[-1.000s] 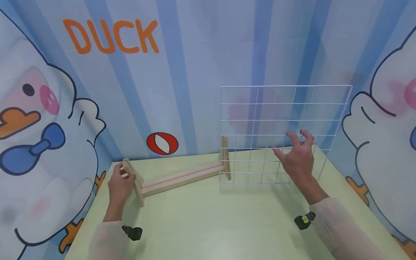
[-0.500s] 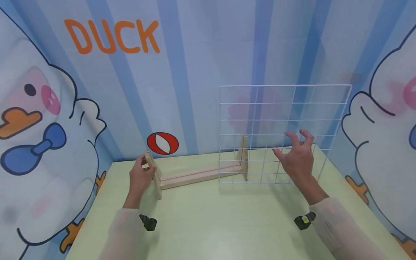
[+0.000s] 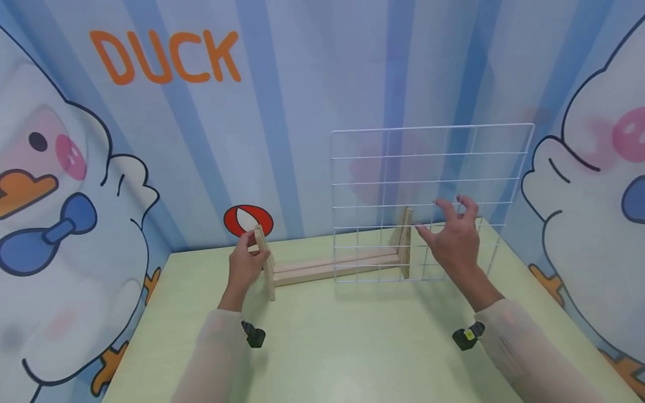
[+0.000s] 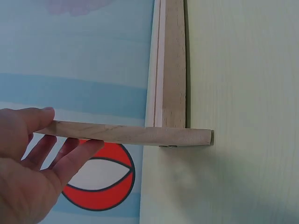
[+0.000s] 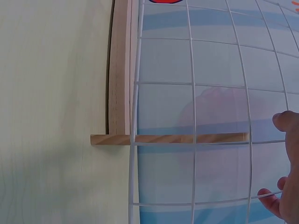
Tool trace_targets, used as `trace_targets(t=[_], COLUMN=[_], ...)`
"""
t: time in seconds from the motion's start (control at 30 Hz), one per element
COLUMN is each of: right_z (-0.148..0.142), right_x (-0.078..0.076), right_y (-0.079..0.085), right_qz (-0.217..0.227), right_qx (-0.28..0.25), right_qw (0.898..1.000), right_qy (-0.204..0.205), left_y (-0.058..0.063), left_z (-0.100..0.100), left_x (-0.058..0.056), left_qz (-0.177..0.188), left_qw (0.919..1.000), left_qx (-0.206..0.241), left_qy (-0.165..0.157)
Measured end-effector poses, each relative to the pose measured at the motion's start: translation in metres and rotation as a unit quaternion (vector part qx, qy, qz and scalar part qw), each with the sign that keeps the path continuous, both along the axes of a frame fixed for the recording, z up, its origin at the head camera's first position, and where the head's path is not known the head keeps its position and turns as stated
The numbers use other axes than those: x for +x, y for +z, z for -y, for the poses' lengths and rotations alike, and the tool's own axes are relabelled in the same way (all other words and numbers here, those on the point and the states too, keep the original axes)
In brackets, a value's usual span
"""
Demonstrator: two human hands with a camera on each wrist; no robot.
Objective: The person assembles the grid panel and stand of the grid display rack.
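Observation:
My left hand [image 3: 243,270] pinches the upper part of the left end board [image 3: 267,266] of a wooden stand. In the left wrist view the thumb and fingers [image 4: 77,156] lie on either side of this board [image 4: 149,136]. A long beam [image 3: 302,274] joins it to a matching upright end board [image 3: 406,246] on the right. My right hand [image 3: 456,240] holds a white wire grid panel [image 3: 433,128] upright, fingers spread and bent at its wires. The panel stands in front of the stand's right part; in the right wrist view its wires cross the end board [image 5: 168,138].
The stand is on a pale green table [image 3: 322,347], near its back edge. Behind rises a blue striped backdrop [image 3: 312,112] with duck drawings at both sides. A small black device [image 3: 253,334] is strapped at each wrist.
My left hand has moved right with the wooden stand, sliding its right end behind the grid panel. My right hand and the panel stay nearly in place; the head view shifts slightly.

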State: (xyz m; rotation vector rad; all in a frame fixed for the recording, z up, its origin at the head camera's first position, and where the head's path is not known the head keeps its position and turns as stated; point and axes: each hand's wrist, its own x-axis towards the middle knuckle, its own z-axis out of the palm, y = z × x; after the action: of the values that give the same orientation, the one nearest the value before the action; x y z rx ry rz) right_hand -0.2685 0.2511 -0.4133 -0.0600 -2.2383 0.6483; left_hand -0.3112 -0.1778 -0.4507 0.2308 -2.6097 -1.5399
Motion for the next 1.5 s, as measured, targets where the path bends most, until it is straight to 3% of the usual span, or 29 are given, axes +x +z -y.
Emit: trace_targets(t=[0.27, 0.83, 1.03, 1.2, 1.5], right_z=[0.002, 0.006, 0.006, 0.007, 0.003], right_x=[0.000, -0.004, 0.001, 0.003, 0.001], right_y=[0.002, 0.010, 0.006, 0.004, 0.016], right_qz=[0.001, 0.007, 0.019, 0.015, 0.005], right_qx=[0.001, 0.003, 0.003, 0.000, -0.002], right_qw=[1.000, 1.000, 1.000, 1.000, 1.000], right_qy=[0.005, 0.008, 0.002, -0.002, -0.012], left_y=[-0.003, 0.000, -0.004, -0.008, -0.006], left_z=[-0.019, -0.046, -0.056, -0.060, -0.059], left_x=[-0.007, -0.011, -0.011, -0.010, -0.013], left_qz=[-0.008, -0.033, -0.021, -0.022, -0.018], left_qw=[0.9997, 0.9979, 0.9977, 0.9973, 0.9970], left_qx=[0.012, 0.016, 0.019, 0.021, 0.016], left_qy=[-0.021, -0.054, -0.061, -0.067, -0.073])
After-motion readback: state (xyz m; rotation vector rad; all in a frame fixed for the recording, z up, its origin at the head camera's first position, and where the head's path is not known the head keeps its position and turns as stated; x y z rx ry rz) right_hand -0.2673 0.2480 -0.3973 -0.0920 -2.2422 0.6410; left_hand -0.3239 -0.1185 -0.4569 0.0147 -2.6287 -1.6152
